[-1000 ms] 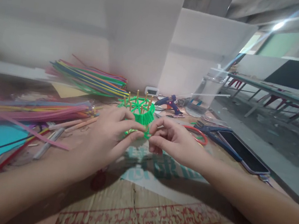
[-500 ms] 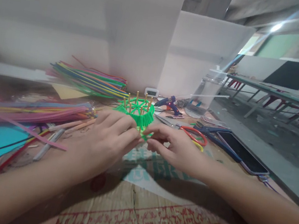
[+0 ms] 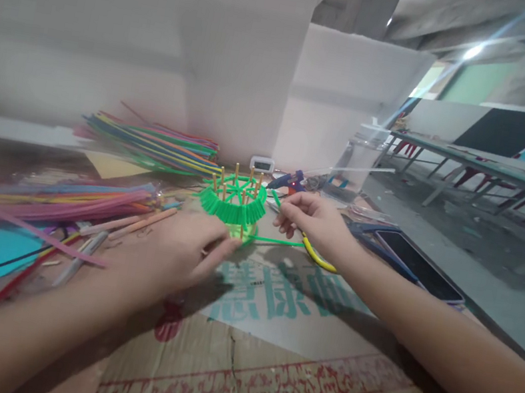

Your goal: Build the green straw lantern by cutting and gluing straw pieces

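A small green model point(image 3: 232, 208) stands on the cardboard, with a fringed green rim, spokes on top and several upright wooden sticks. My left hand point(image 3: 187, 244) is closed at its near left side, thumb and fingers at the light green base; the fingertips are partly hidden. To the right of the model, my right hand point(image 3: 303, 221) is raised in a pinch, and a short end of green pipe cleaner point(image 3: 276, 197) sticks out from its fingertips. A straight green stem point(image 3: 277, 241) runs rightward from the base, passing below that hand. Scissors with a yellow handle point(image 3: 318, 255) lie partly behind the right hand.
Bundles of coloured pipe cleaners point(image 3: 150, 143) lie at the left. A blue glue gun point(image 3: 288, 181), a small white digital display point(image 3: 262, 164) and a clear water bottle point(image 3: 358, 159) stand behind. A phone point(image 3: 418, 264) lies at the right, beside the table edge.
My right hand has moved up and right, away from the model's base, with a green end in its fingers. A green stem now shows stretching right from the base. My left hand stays near the base.
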A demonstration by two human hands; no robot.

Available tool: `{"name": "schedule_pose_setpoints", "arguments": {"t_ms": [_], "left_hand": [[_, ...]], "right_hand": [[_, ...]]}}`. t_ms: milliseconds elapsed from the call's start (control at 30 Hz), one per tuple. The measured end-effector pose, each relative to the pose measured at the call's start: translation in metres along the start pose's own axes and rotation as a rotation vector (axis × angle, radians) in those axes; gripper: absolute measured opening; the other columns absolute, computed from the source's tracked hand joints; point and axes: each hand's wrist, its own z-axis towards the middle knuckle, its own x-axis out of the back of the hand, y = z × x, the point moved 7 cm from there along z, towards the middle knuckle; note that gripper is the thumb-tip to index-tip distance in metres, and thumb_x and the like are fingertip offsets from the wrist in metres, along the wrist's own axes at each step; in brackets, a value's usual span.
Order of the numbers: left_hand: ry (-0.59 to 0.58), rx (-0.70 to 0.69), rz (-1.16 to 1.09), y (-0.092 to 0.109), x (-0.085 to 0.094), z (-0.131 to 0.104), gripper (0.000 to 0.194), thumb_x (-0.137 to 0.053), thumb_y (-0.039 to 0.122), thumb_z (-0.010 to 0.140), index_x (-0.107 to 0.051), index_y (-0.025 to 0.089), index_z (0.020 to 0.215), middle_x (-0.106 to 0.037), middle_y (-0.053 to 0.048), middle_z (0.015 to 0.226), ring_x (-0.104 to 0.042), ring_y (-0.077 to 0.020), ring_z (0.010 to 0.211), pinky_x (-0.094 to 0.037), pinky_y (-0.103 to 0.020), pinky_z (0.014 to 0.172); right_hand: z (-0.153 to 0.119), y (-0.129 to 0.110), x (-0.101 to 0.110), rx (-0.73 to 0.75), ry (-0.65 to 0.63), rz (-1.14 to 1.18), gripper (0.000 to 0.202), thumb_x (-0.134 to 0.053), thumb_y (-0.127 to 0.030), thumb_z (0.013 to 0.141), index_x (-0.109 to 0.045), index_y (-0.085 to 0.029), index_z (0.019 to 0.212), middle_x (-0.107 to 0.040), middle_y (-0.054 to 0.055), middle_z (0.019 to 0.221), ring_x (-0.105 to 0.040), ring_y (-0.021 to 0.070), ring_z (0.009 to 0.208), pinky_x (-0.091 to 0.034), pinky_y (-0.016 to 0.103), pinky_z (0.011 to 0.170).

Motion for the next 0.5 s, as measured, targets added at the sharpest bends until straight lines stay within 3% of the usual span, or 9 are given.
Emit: {"name": "schedule_pose_setpoints", "arguments": {"t_ms": [100,233,367,500], "left_hand": [[-0.185,0.133,0.103,-0.007,-0.031,-0.005,0.037,-0.044,0.045,0.099,-0.066,0.020,0.081,-0.070,-0.006,0.074,-0.063,-0.0223,0.072,-0.040,-0.033,0.065],[-0.301,0.271,0.197,-0.022,-0.054,-0.009,0.048,-0.042,0.054,0.098,-0.070,0.017,0.086,-0.073,-0.013,0.080,-0.066,-0.0280,0.074,-0.042,-0.036,0.064],[-0.312,0.290,0.005,-0.031,-0.070,-0.011,0.041,-0.046,0.045,0.099,-0.075,0.016,0.090,-0.077,-0.013,0.089,-0.070,-0.0284,0.081,-0.048,-0.037,0.071],[-0.219,0.167,-0.225,-0.024,-0.077,-0.008,0.031,-0.051,0.037,0.098,-0.075,0.021,0.107,-0.077,-0.009,0.109,-0.070,-0.0264,0.100,-0.050,-0.037,0.087]], "right_hand": [[0.004,0.014,0.001,-0.022,0.021,0.055,0.036,-0.071,-0.050,0.081,-0.056,-0.018,0.076,-0.070,0.002,0.067,-0.060,0.0108,0.052,-0.051,0.026,0.051],[0.003,0.019,-0.006,0.010,0.003,0.060,0.039,-0.071,-0.055,0.080,-0.055,-0.019,0.079,-0.068,0.001,0.064,-0.060,0.0107,0.052,-0.049,0.025,0.050],[0.002,0.019,-0.014,0.044,0.007,0.007,0.039,-0.068,-0.056,0.082,-0.055,-0.019,0.078,-0.066,-0.001,0.063,-0.058,0.0105,0.053,-0.048,0.025,0.051],[0.000,0.019,-0.014,0.089,0.061,0.012,0.040,-0.067,-0.057,0.083,-0.055,-0.019,0.080,-0.065,-0.002,0.062,-0.058,0.0105,0.053,-0.047,0.025,0.052]]}}
